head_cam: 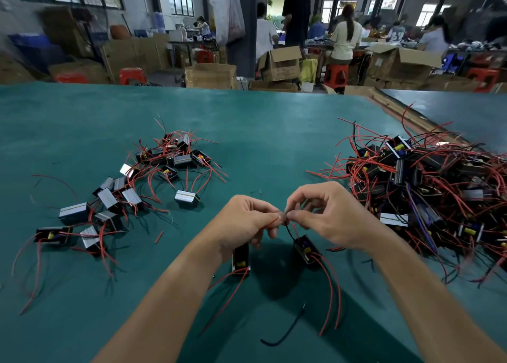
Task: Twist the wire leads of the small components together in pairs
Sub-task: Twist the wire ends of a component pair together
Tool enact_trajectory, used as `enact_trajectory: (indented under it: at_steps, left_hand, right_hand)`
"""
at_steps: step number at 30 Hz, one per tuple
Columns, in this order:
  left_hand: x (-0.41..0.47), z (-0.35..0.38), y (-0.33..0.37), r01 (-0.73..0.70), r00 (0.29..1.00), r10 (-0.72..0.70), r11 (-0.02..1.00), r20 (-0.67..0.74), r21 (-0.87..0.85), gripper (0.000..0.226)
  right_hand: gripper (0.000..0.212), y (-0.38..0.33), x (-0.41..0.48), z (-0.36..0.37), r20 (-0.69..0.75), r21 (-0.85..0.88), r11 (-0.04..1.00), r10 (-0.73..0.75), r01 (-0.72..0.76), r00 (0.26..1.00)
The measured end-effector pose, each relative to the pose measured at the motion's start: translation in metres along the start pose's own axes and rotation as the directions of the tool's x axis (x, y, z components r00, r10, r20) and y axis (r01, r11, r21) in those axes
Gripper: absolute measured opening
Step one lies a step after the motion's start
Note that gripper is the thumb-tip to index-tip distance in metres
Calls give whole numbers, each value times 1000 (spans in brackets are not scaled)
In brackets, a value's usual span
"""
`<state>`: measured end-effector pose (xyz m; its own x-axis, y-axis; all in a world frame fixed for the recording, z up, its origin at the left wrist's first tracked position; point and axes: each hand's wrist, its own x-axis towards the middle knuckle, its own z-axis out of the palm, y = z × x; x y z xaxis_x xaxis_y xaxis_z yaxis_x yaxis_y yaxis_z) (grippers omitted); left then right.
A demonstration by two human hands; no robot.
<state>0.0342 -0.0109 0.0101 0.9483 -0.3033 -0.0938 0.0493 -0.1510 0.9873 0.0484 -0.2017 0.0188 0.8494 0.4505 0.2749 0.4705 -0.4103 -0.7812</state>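
Pinching the leads [271, 221] between left hand [245, 221] and right hand [330, 217]; left of them a small, seemingly finished heap [129, 195], right a far bigger pile [428, 192] waiting.

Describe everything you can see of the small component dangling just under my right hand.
The small component is a black, boxy block with a yellow part and a touch of blue on its open face. It sits tilted and seems to hang above the green table, over its shadow. Its black lead climbs to where the left hand and right hand pinch it at their fingertips. Two red leads trail from its lower end towards the camera.
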Motion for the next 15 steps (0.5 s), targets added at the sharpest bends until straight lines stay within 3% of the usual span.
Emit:
enact_trajectory:
  at_steps: [6, 15]
  left_hand:
    - [-3, -6, 2, 43, 990, -40, 999, 134, -18, 18]
    - [-7, -2, 5, -23, 991, 20, 999, 136, 22, 17]
  right_hand:
    - [13, -1, -1, -4, 65, 143, 990, -10, 0, 998]
    - [7, 0, -5, -9, 134, 181, 981, 43, -68, 990]
